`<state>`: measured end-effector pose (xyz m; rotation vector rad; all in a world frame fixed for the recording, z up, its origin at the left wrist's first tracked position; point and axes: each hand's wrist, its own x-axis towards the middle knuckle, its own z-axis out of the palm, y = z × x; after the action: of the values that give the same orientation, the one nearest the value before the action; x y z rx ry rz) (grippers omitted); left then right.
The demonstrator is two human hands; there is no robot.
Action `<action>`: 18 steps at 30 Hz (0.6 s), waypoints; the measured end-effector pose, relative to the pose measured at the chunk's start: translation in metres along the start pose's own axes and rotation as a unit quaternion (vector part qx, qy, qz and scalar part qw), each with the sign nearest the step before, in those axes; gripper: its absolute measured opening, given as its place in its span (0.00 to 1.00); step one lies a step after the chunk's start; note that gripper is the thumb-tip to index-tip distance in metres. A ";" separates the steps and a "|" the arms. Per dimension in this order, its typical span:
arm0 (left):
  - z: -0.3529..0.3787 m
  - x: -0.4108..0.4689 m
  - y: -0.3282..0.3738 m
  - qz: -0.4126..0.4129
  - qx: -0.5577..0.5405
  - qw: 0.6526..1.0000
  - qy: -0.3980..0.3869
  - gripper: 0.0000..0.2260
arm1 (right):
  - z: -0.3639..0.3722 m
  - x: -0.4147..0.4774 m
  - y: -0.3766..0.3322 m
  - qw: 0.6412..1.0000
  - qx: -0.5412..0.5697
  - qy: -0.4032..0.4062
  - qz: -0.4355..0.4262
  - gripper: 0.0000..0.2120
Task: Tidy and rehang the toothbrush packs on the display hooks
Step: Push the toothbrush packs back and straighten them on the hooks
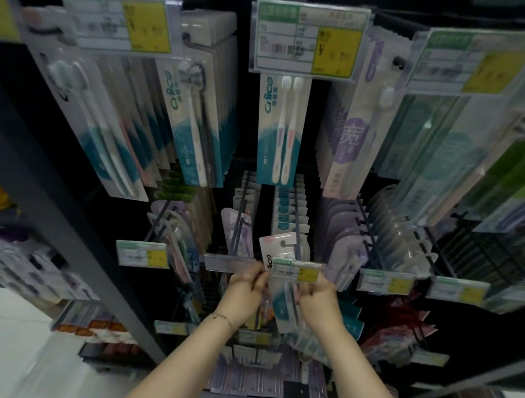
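Fingers (259,276) of both hands hold one toothbrush pack (278,247) at the centre of the frame. The left hand (245,287) pinches the pack's left edge, fingertips drawn together just below a clear label strip (229,263). The right hand (318,296) curls its fingers round the right edge, directly beneath a small price tag (297,270). Both forearms rise from the lower edge of the frame and converge, wrists nearly level; a thin bracelet (221,318) circles the left wrist. The pack stands tilted, its hang hole just left of a dark display hook (298,247); whether the hook passes through the hole cannot be told. Further packs fill neighbouring hooks on either side. Above hangs a two-brush pack (279,129) under a large price label (309,38).
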<state>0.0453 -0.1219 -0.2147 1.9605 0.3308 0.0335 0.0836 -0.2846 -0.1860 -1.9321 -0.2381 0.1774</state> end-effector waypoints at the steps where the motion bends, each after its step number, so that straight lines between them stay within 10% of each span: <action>1: -0.001 -0.001 0.001 -0.003 0.003 1.000 -0.002 0.08 | 0.001 0.000 0.000 1.000 -0.003 0.004 0.001 0.23; 18: -0.012 0.003 -0.016 -0.023 0.019 0.999 0.011 0.11 | 0.028 0.003 0.020 0.998 -0.056 0.004 0.031 0.20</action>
<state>0.0429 -0.1047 -0.2249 1.9910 0.3936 0.0202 0.0819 -0.2660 -0.2146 -2.0533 -0.1875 0.2015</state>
